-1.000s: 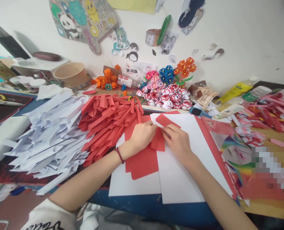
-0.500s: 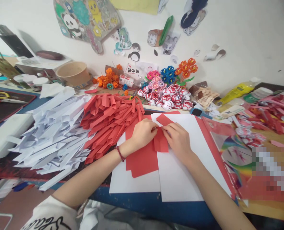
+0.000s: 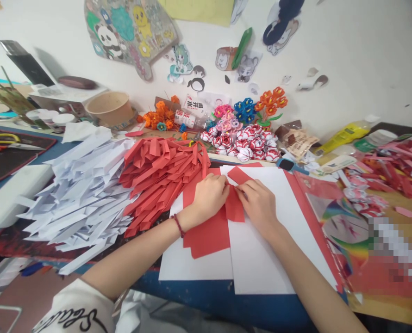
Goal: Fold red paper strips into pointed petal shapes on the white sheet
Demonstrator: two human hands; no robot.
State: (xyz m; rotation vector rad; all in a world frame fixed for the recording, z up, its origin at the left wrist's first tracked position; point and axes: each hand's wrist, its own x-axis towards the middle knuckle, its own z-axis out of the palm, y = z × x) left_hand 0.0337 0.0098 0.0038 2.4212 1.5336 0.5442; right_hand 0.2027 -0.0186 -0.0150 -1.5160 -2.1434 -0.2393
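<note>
Between my two hands is a small strip of red paper [image 3: 235, 207], its lower end hanging free over the sheets. My left hand [image 3: 211, 195] pinches its upper left edge, fingers closed. My right hand [image 3: 259, 202] pinches the same strip from the right, thumb and fingertips together. The creases under the fingertips are hidden. Beneath the hands lie larger red sheets [image 3: 208, 233] and white paper sheets [image 3: 265, 263]. Just behind the right fingers another red piece [image 3: 240, 174] rests on the white paper.
Folded red strips [image 3: 160, 180] and folded white strips [image 3: 77, 194] are heaped at left. Red-and-white paper flowers [image 3: 251, 141] stand along the wall, near a smartwatch [image 3: 286, 163]. Scissors [image 3: 15, 143] lie far left; a plastic-covered packet [image 3: 334, 217] lies at right.
Both hands stay at nearly the same spot, still pinching the red strip. The left fingers have shifted slightly at its upper edge. The whole view has moved a little.
</note>
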